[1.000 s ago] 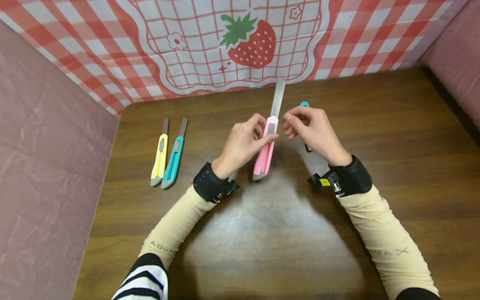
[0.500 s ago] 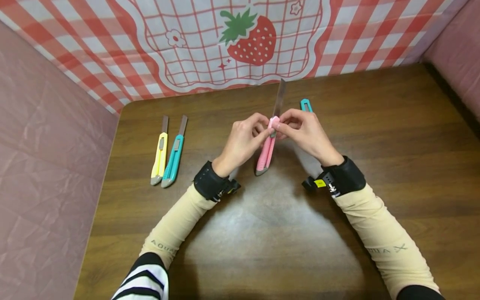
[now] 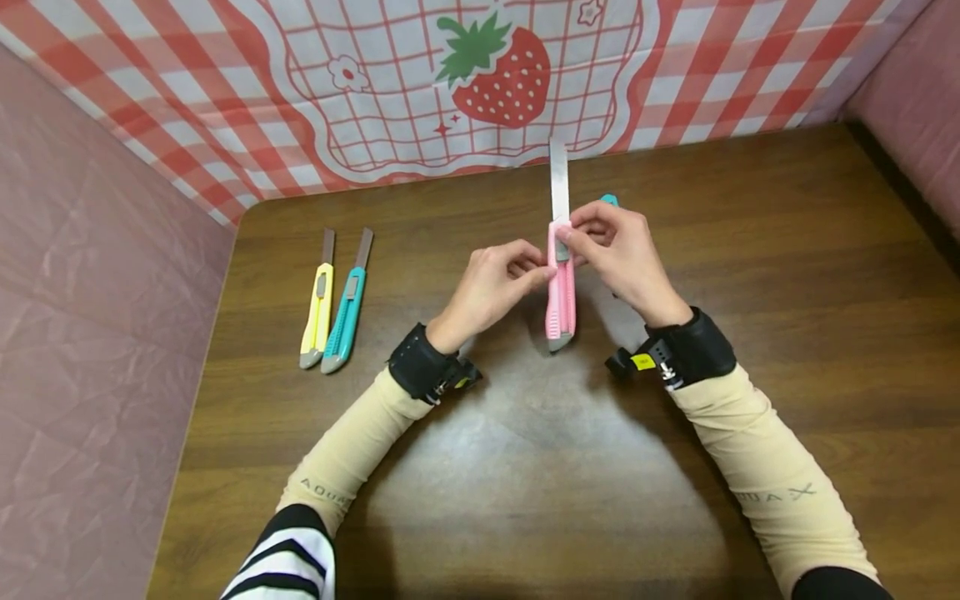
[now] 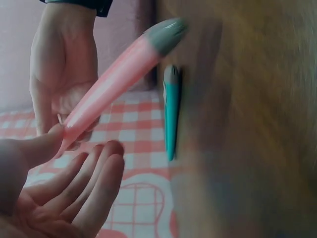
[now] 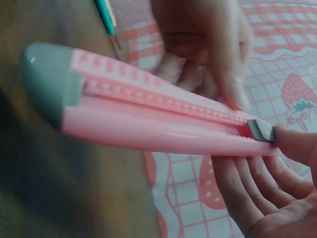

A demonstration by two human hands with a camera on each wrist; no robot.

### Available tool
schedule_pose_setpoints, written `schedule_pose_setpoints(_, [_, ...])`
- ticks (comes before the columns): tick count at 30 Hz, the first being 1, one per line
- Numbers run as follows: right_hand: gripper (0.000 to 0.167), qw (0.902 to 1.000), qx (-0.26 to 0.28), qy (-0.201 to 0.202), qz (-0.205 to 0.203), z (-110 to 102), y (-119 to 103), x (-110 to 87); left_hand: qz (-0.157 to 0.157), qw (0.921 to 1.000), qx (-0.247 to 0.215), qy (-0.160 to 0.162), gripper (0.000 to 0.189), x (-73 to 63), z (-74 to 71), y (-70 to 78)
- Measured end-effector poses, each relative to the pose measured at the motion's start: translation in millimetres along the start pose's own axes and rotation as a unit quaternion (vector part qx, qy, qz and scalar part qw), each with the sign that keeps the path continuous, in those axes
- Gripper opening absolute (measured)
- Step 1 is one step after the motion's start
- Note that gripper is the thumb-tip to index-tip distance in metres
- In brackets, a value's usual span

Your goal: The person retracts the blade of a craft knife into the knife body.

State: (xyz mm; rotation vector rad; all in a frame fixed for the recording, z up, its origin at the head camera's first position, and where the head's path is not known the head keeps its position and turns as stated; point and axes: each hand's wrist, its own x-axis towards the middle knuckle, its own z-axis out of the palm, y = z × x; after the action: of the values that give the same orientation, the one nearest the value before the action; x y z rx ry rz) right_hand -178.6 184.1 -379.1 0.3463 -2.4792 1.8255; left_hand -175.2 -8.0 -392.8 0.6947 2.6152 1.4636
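Note:
A pink utility knife [image 3: 557, 308] with a grey end cap is held upright-leaning over the table, its long blade [image 3: 559, 179] out toward the cloth. My right hand [image 3: 626, 258] grips it near the blade end. In the right wrist view, that thumb lies against the grey slider [image 5: 261, 131] and the fingers sit beneath the body. My left hand [image 3: 495, 283] is at the knife's left side. Its thumb touches the pink body, while its fingers [image 4: 106, 183] stand spread apart from it in the left wrist view. Behind my right hand lies a teal utility knife [image 3: 610, 200], mostly hidden.
On the left of the wooden table [image 3: 555, 492], a yellow utility knife [image 3: 318, 312] and another teal utility knife [image 3: 347, 321] lie side by side, blades out. A red-and-white checked strawberry cloth [image 3: 690, 75] hangs along the back edge.
My right hand has come in and taken hold of the pink utility knife, which has shifted right and turned more upright. The left hand has loosened its hold.

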Motion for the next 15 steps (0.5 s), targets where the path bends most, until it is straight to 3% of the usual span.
schedule_pose_setpoints(4, [0.018,0.9983,0.038,0.044,-0.004,-7.5,-3.6,1.0,-0.036,0.9953,-0.063,-0.065,0.020,-0.1,6.8,-2.4])
schedule_pose_setpoints(8, [0.016,0.9955,0.051,0.079,-0.008,-14.0,-6.6,1.5,-0.059,0.9834,-0.125,-0.118,0.018,-1.6,13.5,-5.4])
schedule_pose_setpoints(11, [0.017,0.9950,0.032,0.094,-0.005,-17.7,-7.9,0.7,-0.071,0.9750,-0.156,-0.141,0.018,-2.7,17.2,-7.8])
schedule_pose_setpoints(15, [0.018,0.9946,0.019,0.102,-0.004,-20.1,-8.1,-0.1,-0.083,0.9701,-0.169,-0.153,0.019,-3.7,19.6,-8.5])
